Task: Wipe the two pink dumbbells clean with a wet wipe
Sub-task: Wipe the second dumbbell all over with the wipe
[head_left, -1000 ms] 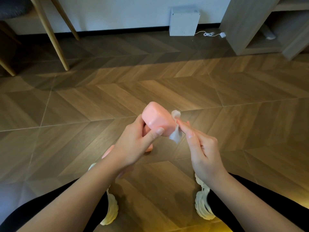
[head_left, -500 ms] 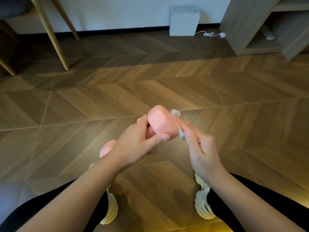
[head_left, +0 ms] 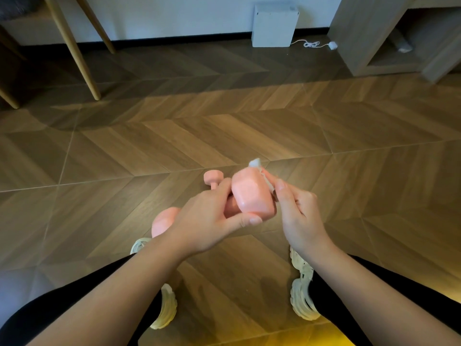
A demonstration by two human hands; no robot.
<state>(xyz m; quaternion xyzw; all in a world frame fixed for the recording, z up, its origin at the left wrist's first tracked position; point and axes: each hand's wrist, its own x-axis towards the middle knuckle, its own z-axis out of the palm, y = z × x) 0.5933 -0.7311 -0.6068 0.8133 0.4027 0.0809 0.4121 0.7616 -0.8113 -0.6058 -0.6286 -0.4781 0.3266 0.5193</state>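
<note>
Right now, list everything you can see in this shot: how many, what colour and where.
held dumbbell: one, pink, in the left hand
second dumbbell: one, pink, on the floor behind it, partly hidden
wet wipe: one, white, against the held dumbbell's end
floor: wood, herringbone
box: one, white, at the far wall
cable: one, white, right of the box
furniture legs: several, wooden, far left
shelf unit: one, wooden, far right
shoes: two, cream, bottom
left hand: grips the held dumbbell
right hand: pinches the wet wipe
</note>
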